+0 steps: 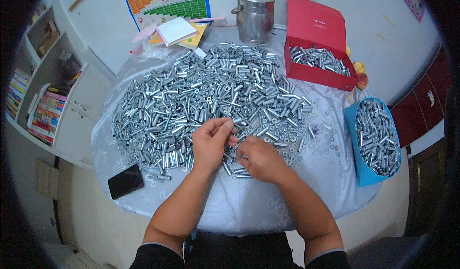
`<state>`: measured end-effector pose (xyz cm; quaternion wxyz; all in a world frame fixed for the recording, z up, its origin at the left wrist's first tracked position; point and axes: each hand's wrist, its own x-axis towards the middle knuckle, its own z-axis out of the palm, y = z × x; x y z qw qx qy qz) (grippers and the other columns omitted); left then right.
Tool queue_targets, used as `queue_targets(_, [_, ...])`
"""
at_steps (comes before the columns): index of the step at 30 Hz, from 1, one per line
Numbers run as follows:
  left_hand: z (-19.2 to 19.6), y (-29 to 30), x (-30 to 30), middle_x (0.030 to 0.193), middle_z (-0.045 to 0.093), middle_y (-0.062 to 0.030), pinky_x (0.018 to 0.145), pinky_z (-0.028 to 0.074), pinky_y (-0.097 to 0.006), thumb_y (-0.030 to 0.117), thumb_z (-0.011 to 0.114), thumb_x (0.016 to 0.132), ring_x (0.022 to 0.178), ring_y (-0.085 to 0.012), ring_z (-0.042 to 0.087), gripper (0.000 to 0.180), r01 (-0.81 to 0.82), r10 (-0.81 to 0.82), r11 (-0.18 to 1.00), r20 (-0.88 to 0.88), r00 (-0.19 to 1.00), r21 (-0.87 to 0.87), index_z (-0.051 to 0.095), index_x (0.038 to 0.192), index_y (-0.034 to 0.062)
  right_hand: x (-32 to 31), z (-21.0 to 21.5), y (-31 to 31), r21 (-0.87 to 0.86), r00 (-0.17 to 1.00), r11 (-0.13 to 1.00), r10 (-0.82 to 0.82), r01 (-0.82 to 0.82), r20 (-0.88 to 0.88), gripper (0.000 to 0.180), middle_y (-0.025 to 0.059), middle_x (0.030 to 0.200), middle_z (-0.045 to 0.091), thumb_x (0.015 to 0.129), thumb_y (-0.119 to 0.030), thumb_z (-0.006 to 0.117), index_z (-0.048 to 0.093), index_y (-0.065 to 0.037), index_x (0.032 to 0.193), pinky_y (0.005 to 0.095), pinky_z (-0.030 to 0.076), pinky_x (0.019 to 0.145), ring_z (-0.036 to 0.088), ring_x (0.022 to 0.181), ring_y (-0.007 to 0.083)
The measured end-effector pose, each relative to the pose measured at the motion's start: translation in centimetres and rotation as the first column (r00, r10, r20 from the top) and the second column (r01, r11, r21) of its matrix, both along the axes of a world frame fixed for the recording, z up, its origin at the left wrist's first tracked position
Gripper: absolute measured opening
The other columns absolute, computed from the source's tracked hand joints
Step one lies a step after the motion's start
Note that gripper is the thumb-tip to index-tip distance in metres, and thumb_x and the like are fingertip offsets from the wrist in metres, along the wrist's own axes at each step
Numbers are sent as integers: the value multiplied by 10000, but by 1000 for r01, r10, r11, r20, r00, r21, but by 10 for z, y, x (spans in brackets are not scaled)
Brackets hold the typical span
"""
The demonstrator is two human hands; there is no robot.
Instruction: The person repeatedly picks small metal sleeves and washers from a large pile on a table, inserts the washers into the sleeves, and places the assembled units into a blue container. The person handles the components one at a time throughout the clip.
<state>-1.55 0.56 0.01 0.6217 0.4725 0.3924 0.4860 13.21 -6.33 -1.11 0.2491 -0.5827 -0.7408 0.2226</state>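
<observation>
My left hand (210, 142) is closed at the near edge of a large heap of silvery metal tubes and bolt-like pieces (191, 96). Its thumb and fingers meet in a pinch, but whatever lies between them is too small to make out. Just to the right, my right hand (261, 160) has its fingers curled inward and pressed together. Its fingertips are turned from view, so any piece in them is hidden. Between the hands, a few loose tubes lie on the cloth. Small washers and nuts (290, 137) are scattered beyond my right hand.
A red box (321, 80) and a blue bin (355, 142), both filled with similar metal pieces, stand to the right. A black phone (125, 182) rests at the left edge of the cloth-covered table (239, 206). Behind the heap are a steel pot (256, 17) and notepads (176, 31).
</observation>
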Motion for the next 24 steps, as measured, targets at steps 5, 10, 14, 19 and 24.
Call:
queue_targets(5, [-1,3,-2,820,680,-123,544,542,-260,140,614,909,604,-153,644,228,32,-31,998,23,999,-49,639,1036,-48,18,9,1,-178,804,956,-292,233,-518,101,98,804,638,824,-89,652,621,-37,904,330,490,660,625,738,217])
queue_targets(10, [2,3,-1,830,683,-117,543,544,-254,160,597,925,607,-152,650,240,168,-163,977,50,985,-129,638,1050,-40,26,14,8,-294,276,906,-379,303,-883,95,71,802,660,871,-72,640,626,0,931,260,518,639,631,697,133])
queue_targets(14, [-1,2,-2,806,678,-109,533,540,-245,161,606,921,598,-153,648,227,212,-202,969,89,975,-124,647,1032,-33,23,14,7,-262,255,930,-327,259,-910,127,79,829,666,882,-71,636,626,13,977,266,537,642,641,704,146])
queue_targets(19, [-1,1,-2,788,673,-105,518,537,-247,163,617,915,590,-152,645,225,256,-248,959,77,966,-122,648,1023,-31,23,9,7,-273,232,933,-326,233,-916,129,75,844,662,881,-75,643,619,-1,983,267,540,637,640,712,145])
queue_targets(24, [-3,3,-5,785,671,-121,530,543,-261,154,620,918,594,-170,650,219,295,-279,943,121,953,-155,650,1003,-46,24,11,5,-363,127,926,-375,107,-918,118,68,856,658,892,-65,626,612,-15,999,269,537,648,631,722,136])
